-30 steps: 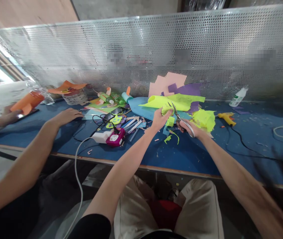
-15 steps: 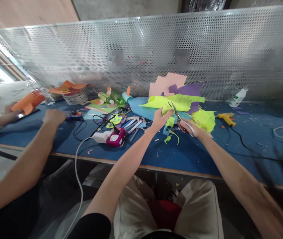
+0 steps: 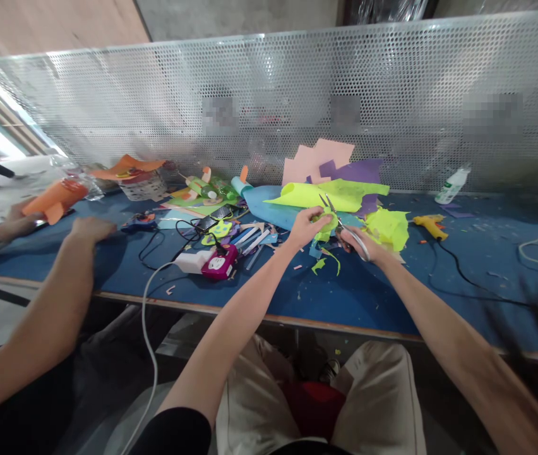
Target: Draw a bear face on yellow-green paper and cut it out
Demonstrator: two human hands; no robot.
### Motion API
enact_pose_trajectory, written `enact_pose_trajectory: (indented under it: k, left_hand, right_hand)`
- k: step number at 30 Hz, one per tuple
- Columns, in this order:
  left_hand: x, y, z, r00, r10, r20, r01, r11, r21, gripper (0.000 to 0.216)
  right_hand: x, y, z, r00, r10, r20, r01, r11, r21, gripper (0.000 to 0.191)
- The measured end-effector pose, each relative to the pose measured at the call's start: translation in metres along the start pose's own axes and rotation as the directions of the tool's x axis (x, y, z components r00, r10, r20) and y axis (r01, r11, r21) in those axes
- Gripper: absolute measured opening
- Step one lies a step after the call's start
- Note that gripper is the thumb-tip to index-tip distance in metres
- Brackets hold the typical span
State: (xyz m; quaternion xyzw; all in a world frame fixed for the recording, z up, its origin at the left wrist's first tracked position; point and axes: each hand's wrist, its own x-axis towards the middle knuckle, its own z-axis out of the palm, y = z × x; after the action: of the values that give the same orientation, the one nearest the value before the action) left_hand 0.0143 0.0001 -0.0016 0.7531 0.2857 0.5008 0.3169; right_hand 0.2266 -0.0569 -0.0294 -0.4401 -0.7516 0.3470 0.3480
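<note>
My left hand point(image 3: 307, 226) pinches a small lime-green paper piece point(image 3: 329, 221) over the blue table. In my right hand point(image 3: 362, 243) is a pair of scissors point(image 3: 338, 218), its blades parted and pointing up and left, close beside the piece. Whether the blades touch the paper I cannot tell. Below them, curled green offcuts point(image 3: 331, 260) lie on the table. A crumpled lime sheet point(image 3: 387, 229) rests just right of the scissors, and a larger rolled lime sheet point(image 3: 326, 194) lies behind my hands.
A magenta power adapter point(image 3: 220, 261) with cables stands left of my arm. At the right are a yellow glue gun point(image 3: 430, 225) and a white bottle point(image 3: 453, 185). A co-worker's hand point(image 3: 91, 229) is at the far left, near an orange paper tube point(image 3: 58, 199). A perforated metal panel point(image 3: 269, 76) borders the back.
The green piece has turned in my left hand, and the scissors have shifted slightly against it. The co-worker's nearer hand has moved left and a little down.
</note>
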Motion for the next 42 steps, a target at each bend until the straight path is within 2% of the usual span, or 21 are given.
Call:
enact_pose_trajectory:
  k: [4,16,24,29,35,42]
  left_hand:
    - [0.000,0.001,0.000,0.999,-0.023,-0.045,0.020,0.998,-0.053,0.042]
    - [-0.002,0.006,0.002,0.997,-0.067,-0.043,0.062,0.991,-0.121,0.049]
    - [-0.001,0.006,0.001,0.997,-0.063,-0.051,0.057,0.994,-0.096,0.046]
    - [0.000,0.007,-0.002,0.997,-0.045,-0.060,0.043,0.998,-0.039,0.045]
    - [-0.001,0.008,-0.003,0.997,0.006,-0.075,-0.004,1.000,0.028,0.038]
    - [-0.002,0.007,-0.003,0.999,0.042,-0.021,-0.041,0.998,0.056,0.033]
  right_hand:
    - [0.000,0.000,0.001,1.000,0.020,-0.008,-0.020,1.000,0.015,0.055]
    - [0.000,-0.008,0.007,0.999,0.043,-0.018,-0.043,0.999,0.009,0.066]
    - [-0.002,-0.021,0.009,0.998,0.045,-0.044,-0.046,0.998,-0.038,0.059]
    - [-0.001,-0.013,0.007,0.995,0.086,-0.048,-0.087,0.996,-0.007,0.056]
    - [-0.002,-0.007,0.004,0.997,0.079,-0.024,-0.079,0.997,0.023,0.057]
    - [-0.002,-0.007,0.004,0.999,0.050,-0.006,-0.050,0.999,-0.008,0.056]
